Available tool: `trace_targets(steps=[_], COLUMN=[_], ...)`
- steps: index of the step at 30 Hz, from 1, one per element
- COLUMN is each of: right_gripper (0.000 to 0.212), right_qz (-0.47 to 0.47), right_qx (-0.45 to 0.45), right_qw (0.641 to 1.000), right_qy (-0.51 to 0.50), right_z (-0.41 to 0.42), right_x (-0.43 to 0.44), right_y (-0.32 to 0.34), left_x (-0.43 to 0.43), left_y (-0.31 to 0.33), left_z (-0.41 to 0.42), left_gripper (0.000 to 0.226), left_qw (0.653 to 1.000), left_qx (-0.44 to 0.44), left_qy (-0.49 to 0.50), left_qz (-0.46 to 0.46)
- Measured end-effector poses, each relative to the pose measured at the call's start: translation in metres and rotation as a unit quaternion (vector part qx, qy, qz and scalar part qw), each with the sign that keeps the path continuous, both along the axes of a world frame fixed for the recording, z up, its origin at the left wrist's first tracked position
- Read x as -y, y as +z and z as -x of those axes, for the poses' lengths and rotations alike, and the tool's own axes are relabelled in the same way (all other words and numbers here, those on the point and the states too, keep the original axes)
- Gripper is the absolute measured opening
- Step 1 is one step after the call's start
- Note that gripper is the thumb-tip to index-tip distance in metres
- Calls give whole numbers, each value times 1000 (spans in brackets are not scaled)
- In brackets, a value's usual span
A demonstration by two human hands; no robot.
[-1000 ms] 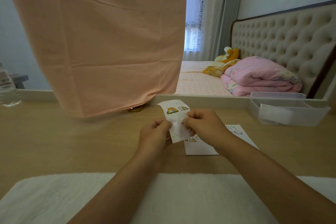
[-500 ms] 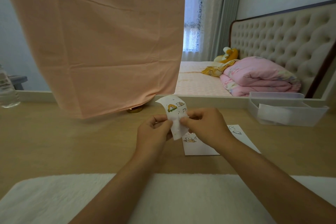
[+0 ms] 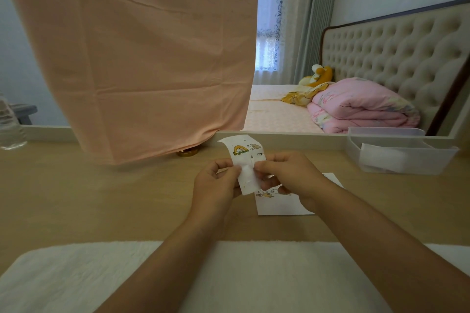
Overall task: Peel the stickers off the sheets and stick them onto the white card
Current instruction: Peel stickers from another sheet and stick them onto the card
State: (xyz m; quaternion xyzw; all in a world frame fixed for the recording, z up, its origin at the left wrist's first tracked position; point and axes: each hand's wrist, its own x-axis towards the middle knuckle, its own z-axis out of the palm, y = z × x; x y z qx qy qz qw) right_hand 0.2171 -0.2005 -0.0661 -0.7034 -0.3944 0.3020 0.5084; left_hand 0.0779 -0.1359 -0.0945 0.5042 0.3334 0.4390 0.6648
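Sticker sheet (image 3: 245,162) held up above table (image 3: 76,198), just over white card (image 3: 279,204). My left hand (image 3: 216,183) pinches its left edge. My right hand (image 3: 287,175) pinches right edge. Peeling step, I think. Next: pull sticker up slow, press onto card. White mat (image 3: 229,274) near me, bed (image 3: 279,114) far right.

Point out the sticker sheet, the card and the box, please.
sticker sheet (image 3: 246,164): head view, on the white middle of the sheet, between the two hands.
card (image 3: 277,205): head view, on its bare lower left part, on the table.
box (image 3: 438,163): head view, on its clear front wall, right end.
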Motion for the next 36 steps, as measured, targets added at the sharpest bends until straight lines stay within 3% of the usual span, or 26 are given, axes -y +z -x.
trace_targets(steps=[5,18,29,36], right_gripper=[9,11,18,10], right_qz=[-2,-43,-4,-1], right_qx=[32,133,6,92], right_qw=[999,989,1000,994], right_qy=[9,-52,-7,54], right_z=[5,5,0,-4], right_x=[1,-2,0,4], right_y=[3,-2,3,11], left_x=[2,4,3,-7], left_y=[0,-2,-3,1], left_z=[0,-3,-4,3], left_gripper=[11,10,12,25], left_qw=[998,995,998,988], left_qx=[-25,-25,1,-35], left_qy=[4,17,21,51], left_qz=[-60,-94,-54,-141])
